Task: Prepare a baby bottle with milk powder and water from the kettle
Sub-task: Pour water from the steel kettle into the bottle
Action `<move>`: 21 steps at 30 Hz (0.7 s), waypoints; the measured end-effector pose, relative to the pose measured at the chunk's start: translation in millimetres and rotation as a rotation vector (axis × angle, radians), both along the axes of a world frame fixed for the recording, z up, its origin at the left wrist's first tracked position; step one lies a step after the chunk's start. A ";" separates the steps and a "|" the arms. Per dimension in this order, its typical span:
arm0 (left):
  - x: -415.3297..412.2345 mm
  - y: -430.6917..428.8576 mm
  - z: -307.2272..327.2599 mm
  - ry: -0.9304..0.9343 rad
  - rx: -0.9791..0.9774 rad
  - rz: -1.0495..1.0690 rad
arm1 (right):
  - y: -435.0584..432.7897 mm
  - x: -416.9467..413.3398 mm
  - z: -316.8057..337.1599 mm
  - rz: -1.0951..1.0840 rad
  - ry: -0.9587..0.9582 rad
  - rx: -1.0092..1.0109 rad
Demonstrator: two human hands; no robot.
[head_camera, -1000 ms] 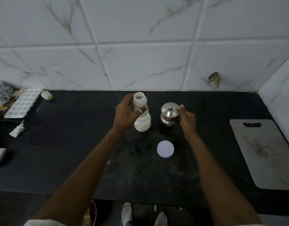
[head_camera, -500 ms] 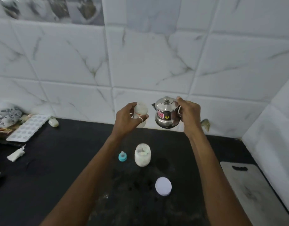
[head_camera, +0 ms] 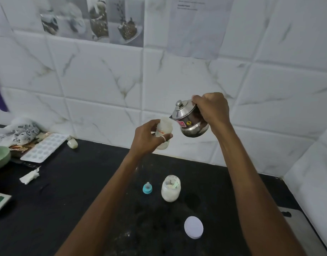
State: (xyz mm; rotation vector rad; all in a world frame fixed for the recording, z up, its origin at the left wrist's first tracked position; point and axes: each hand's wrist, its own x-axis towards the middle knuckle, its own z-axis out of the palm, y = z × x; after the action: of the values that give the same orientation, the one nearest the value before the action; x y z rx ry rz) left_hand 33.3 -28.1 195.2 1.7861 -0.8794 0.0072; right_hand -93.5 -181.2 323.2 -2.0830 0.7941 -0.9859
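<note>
The baby bottle (head_camera: 165, 126) is held upright in the air above the black countertop (head_camera: 75, 200), in front of the tiled wall (head_camera: 103, 80). It is gripped by the left hand (head_camera: 147, 138), whose fingers and thumb are curled round its lower body; a ring is seen on one finger. The neck of the bottle is uncapped.

The steel kettle (head_camera: 191, 122) is held just to the right of the bottle and is tilted toward it, with the spout set at the bottle's rim. The kettle is gripped at its handle side by the right hand (head_camera: 212, 108), which is closed into a fist round it. The kettle lid is seated. Whether water is passing from the spout cannot be told, since the spot is blurred.

Below the hands, a glass jar (head_camera: 170, 189) part-filled with white powder stands upright on the countertop, without its lid. A teat with a blue ring (head_camera: 147, 188) stands just to the left of the jar, apart from it. A round white lid (head_camera: 193, 225) lies flat nearer the person, to the right of the jar.

At the far left, a white moulded tray (head_camera: 45, 147), a green bowl (head_camera: 0, 157) and a crumpled white scrap (head_camera: 29, 176) are located. A grey cutting board (head_camera: 306, 228) lies at the right edge.
</note>
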 end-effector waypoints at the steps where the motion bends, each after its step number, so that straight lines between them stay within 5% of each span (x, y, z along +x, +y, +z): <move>1: 0.6 0.8 -0.1 0.008 0.001 0.000 | 1.0 3.1 0.6 -0.006 0.024 -0.034; 21: 6.6 -1.7 -5.6 0.055 0.011 -0.017 | 5.4 33.4 17.0 -0.025 0.289 -0.311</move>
State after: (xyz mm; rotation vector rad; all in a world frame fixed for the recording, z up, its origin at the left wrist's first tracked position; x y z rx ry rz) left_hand 39.9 -29.8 189.7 1.7806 -0.8572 -0.0575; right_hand -60.1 -175.8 340.2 -2.5299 0.8539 -0.8764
